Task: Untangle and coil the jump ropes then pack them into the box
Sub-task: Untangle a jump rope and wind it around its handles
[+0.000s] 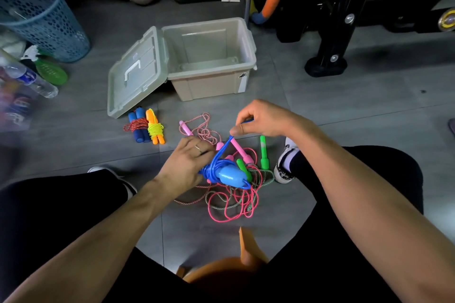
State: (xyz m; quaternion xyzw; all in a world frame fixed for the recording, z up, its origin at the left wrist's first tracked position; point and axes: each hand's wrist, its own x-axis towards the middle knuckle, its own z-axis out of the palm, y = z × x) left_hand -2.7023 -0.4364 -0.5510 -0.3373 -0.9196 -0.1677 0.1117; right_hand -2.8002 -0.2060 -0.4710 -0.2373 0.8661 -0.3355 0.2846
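We are working the thin blue plastic jump rope (222, 155), whose cord is already wound in several turns around its light-blue, bulb-shaped plastic handles (230, 174), held just above the floor between our knees. The cord looks light, springy and a little slick, so we judge it will want to unwind unless kept taut; the handles are the rigid part and the best place to hold, with the free end pinched close to the wraps. Our left hand (186, 162) has its fingers curled around the wrapped bundle, gripping it, while our right hand (258, 119) pinches the cord's loose end between thumb and forefinger, lifted up and away so the strand runs tight. Beneath lies a loose tangle of pink, green-handled and red-and-white twisted ropes (231, 202). Two finished coiled ropes (145, 126) rest on the grey tiled floor (344, 110) near the open beige plastic box (209, 56), which holds nothing we can see.
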